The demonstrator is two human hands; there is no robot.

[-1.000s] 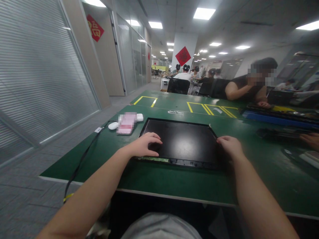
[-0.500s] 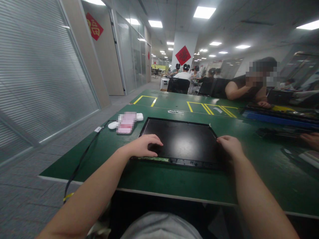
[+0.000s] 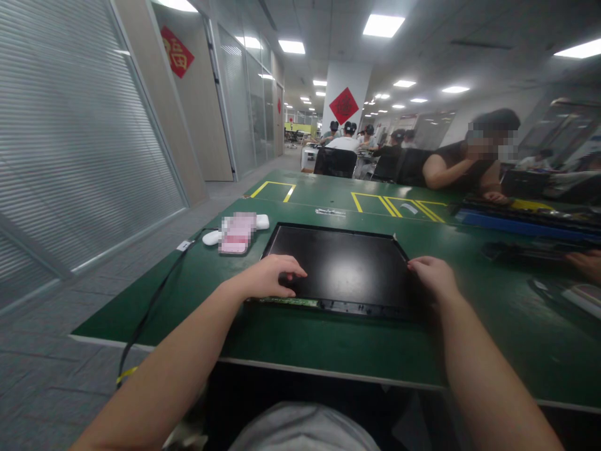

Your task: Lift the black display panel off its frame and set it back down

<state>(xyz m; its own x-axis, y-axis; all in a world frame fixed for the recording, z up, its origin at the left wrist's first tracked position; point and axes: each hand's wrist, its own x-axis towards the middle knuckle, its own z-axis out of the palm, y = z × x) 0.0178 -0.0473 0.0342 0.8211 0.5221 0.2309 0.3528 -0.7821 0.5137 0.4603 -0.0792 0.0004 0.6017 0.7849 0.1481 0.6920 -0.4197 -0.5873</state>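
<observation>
A black panel (image 3: 340, 269) lies flat on the green table (image 3: 328, 341), near its front edge and straight ahead of the person. The left hand (image 3: 272, 277) is laid on the panel's near left corner, palm down, with the fingers (image 3: 293, 268) loosely spread and curved over the dark face; nothing is gripped. The right hand (image 3: 434, 275) is set on the panel's right edge, with the fingers bent over it; whether the edge is pinched cannot be told.

Against the earlier pictures little is changed. Both hands are kept on the same corners, the panel is not shifted on the table, and only the view is nudged slightly, so that the hands sit a touch lower.

Left of the panel, a pink phone (image 3: 236, 232) is seen on a white object (image 3: 213, 237), and a black cable (image 3: 154, 300) is run from there over the table's left edge. Yellow tape (image 3: 389, 205) is marked farther back. Across the table, to the right, a seated person (image 3: 464, 166) is leaned over a blue tray (image 3: 516, 224); another hand (image 3: 585, 263) is seen at the right edge.
</observation>
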